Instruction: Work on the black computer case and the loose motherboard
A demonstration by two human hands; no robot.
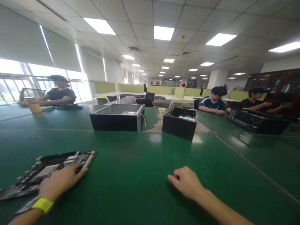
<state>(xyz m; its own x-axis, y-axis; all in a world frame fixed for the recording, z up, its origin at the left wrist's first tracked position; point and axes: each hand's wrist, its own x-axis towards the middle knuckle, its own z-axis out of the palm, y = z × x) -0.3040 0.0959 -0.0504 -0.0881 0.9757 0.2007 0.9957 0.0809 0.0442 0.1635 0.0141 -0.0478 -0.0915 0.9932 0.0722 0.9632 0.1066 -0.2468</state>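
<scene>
At the left, a computer motherboard [47,171] lies on the green tabletop, with slots and pale components on its upper side. My left hand [59,182], wearing a yellow-strapped watch on the wrist, reaches over it. Its thumb and fingers close on the board near the right end; the fingertips are partly hidden among the parts. My right hand [187,182] is over the bare green surface to the right, apart from the board. Its fingers are curled in with the thumb beside them, and nothing shows in them.
Across the green table [131,162] stand an opened computer case [114,122] and a second case [179,125]. Another case [257,120] is at the right, near two seated people. A third person [60,93] sits far left beside a yellowish cup [34,105].
</scene>
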